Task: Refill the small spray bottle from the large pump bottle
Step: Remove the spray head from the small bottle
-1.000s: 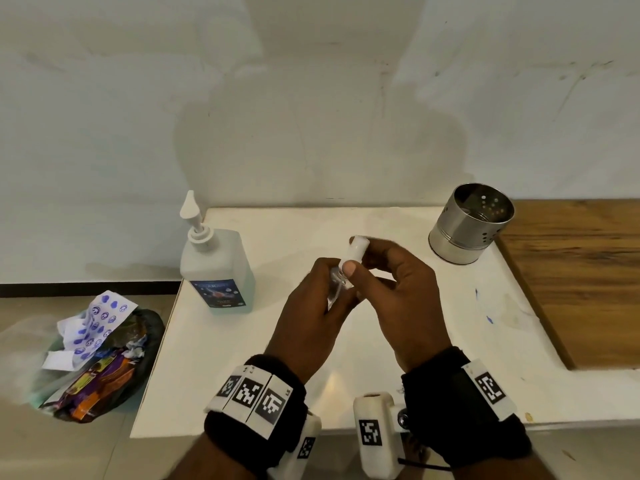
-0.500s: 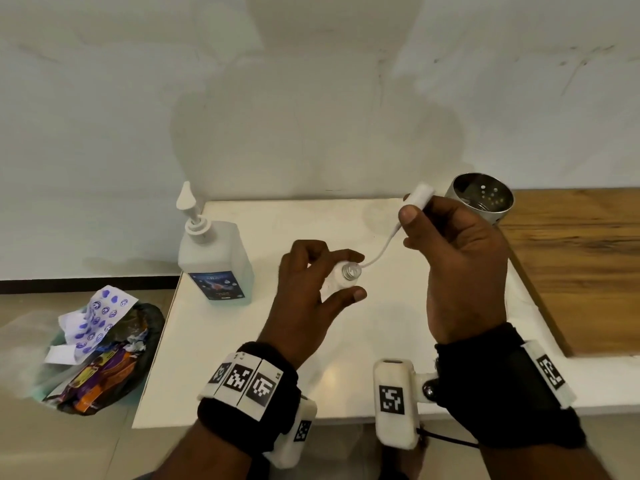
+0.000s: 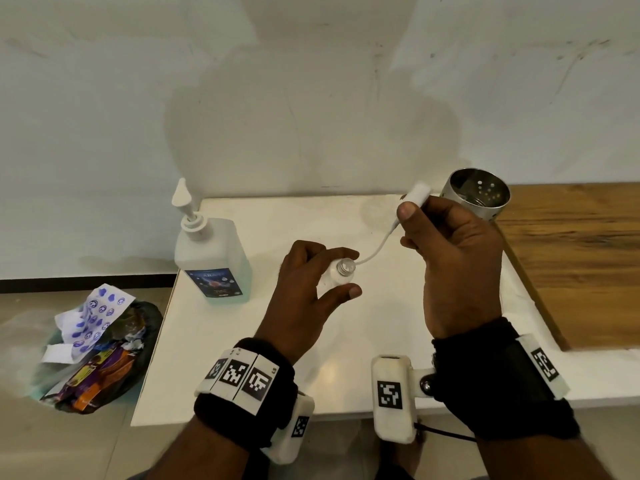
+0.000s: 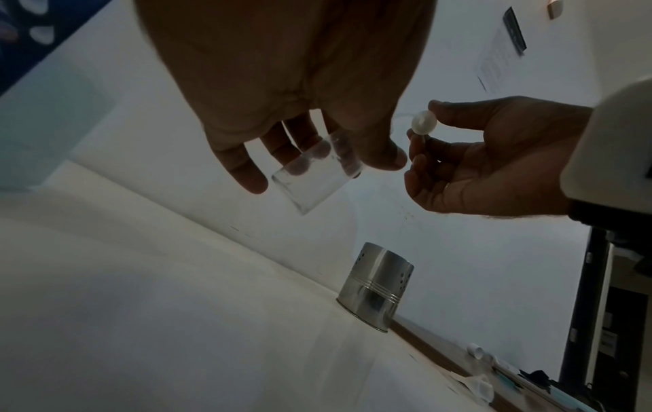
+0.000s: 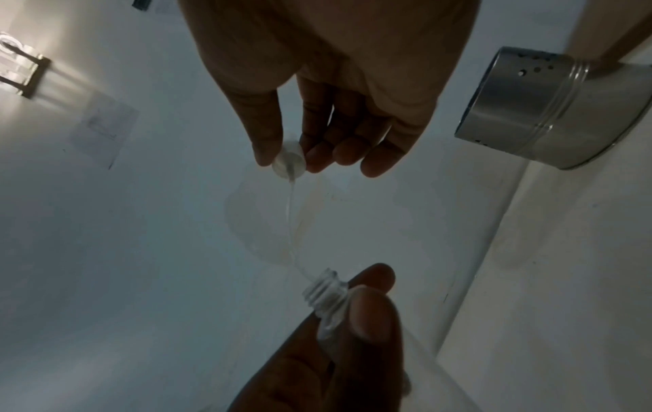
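Observation:
My left hand (image 3: 313, 282) holds the small clear spray bottle (image 3: 337, 273) above the white table, its threaded neck (image 5: 324, 288) bare and tilted toward the right. The right hand (image 3: 446, 244) pinches the white spray cap (image 3: 417, 195) up and to the right of the bottle. The cap's thin dip tube (image 3: 377, 249) curves down, and its tip still sits at the bottle's mouth. In the left wrist view the bottle (image 4: 314, 178) looks empty, with the cap (image 4: 424, 123) beside it. The large pump bottle (image 3: 211, 258) stands at the table's left side, untouched.
A perforated steel cup (image 3: 479, 199) stands at the back right of the white table (image 3: 381, 334), just behind my right hand. A wooden surface (image 3: 581, 258) adjoins the table on the right. A bag of rubbish (image 3: 93, 351) lies on the floor to the left.
The right hand has unscrewed the spray cap and lifted it up and to the right, drawing the dip tube almost out of the bottle. The left hand kept the bottle nearly still.

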